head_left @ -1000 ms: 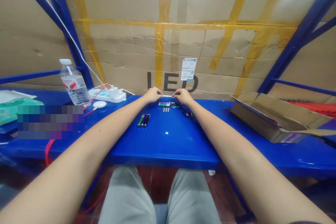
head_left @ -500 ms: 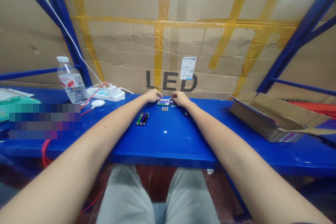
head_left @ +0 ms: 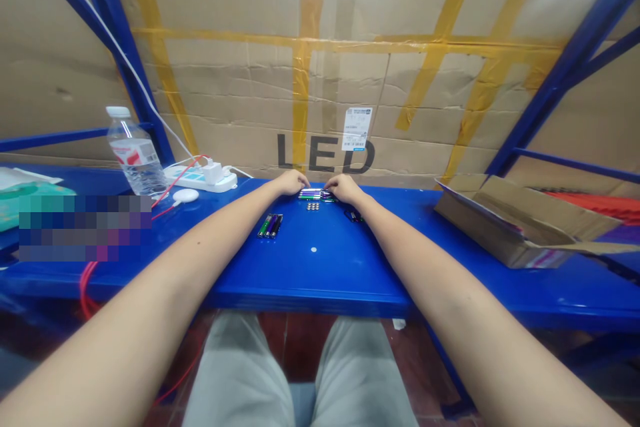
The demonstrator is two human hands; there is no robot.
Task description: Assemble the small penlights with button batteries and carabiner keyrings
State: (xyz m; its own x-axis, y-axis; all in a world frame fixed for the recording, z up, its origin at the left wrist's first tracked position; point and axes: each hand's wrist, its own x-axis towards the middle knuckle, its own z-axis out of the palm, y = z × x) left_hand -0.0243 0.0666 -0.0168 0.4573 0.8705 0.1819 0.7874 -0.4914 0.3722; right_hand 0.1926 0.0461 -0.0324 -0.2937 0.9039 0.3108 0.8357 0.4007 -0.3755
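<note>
Storeroom-like workspace. Blue metal racking (head_left: 543, 93) flanks a bench (head_left: 315, 280) bearing an open carton (head_left: 473, 233) and a power strip (head_left: 187, 179). Taped cardboard (head_left: 240, 87) behind, printed "LED", carries a barcoded label (head_left: 357, 128).

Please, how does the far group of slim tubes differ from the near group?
The far group lies crosswise; the near group lies front to back. The far group is at the left hand and right hand; the near group beside the left forearm. Both show green and purple.

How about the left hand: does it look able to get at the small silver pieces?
Probably yes: the left hand is close by, and the silver pieces lie uncovered on the blue table, on the near side of the slim tubes.
</note>
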